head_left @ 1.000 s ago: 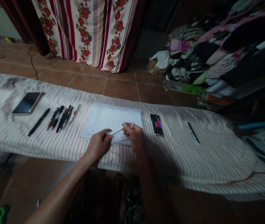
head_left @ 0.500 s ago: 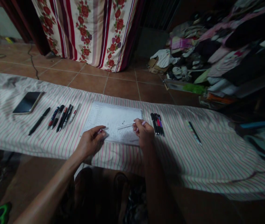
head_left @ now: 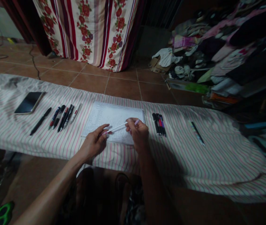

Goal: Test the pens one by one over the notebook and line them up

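Observation:
A slim white pen (head_left: 118, 127) with a lilac end slants over the open spiral notebook (head_left: 114, 112). My right hand (head_left: 138, 132) is closed on its lilac end, fingers pinched. My left hand (head_left: 95, 140), near the notebook's lower left edge, pinches a small pink pen cap (head_left: 104, 132) between thumb and forefinger. The pen's lower end meets that cap; whether it is inside cannot be made out. Writing covers parts of the page, too faint to read. Right of the notebook lies a group of pens (head_left: 159, 125), just beyond my right hand.
On the striped cloth (head_left: 128, 157) lie a phone (head_left: 29, 102), a black pen (head_left: 40, 121), several more pens (head_left: 62, 118) to the left, and a dark-and-pale pen (head_left: 198, 133) to the right. Beyond hangs a flowered curtain (head_left: 97, 34); piled clothes (head_left: 182, 59) lie behind.
My right hand has moved left with the pen, bringing its lower end to the pink cap in my left hand. Earlier a gap separated them.

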`<action>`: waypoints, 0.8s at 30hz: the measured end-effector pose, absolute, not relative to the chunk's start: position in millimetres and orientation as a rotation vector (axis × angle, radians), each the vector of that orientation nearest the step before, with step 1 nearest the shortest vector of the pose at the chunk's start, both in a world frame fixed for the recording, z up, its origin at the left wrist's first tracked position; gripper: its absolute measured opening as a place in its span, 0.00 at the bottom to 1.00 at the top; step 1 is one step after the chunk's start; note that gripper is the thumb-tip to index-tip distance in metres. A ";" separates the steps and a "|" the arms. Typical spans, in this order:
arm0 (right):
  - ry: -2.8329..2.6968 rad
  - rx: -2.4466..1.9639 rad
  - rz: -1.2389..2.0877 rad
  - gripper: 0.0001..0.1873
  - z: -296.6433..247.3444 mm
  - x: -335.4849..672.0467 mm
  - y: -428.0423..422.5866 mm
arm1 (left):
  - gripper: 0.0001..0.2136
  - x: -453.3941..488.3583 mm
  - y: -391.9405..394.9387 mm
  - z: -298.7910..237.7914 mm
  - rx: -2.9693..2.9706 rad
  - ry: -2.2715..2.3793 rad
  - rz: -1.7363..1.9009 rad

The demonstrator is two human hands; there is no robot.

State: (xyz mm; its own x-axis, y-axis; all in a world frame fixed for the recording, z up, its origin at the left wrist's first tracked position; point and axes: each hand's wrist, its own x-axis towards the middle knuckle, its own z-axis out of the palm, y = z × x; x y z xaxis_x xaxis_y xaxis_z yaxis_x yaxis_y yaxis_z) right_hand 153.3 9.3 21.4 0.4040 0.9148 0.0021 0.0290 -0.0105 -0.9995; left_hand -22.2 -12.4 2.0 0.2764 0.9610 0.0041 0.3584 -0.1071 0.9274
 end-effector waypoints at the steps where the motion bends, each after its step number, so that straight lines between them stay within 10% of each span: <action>1: -0.930 -1.417 0.869 0.11 21.5 153.1 9.3 | 0.20 -22.1 -12.3 1.6 1.641 1.229 0.831; 24: -1.029 -1.392 1.007 0.12 19.4 139.6 4.5 | 0.14 -19.2 -8.7 -8.2 1.636 1.321 0.957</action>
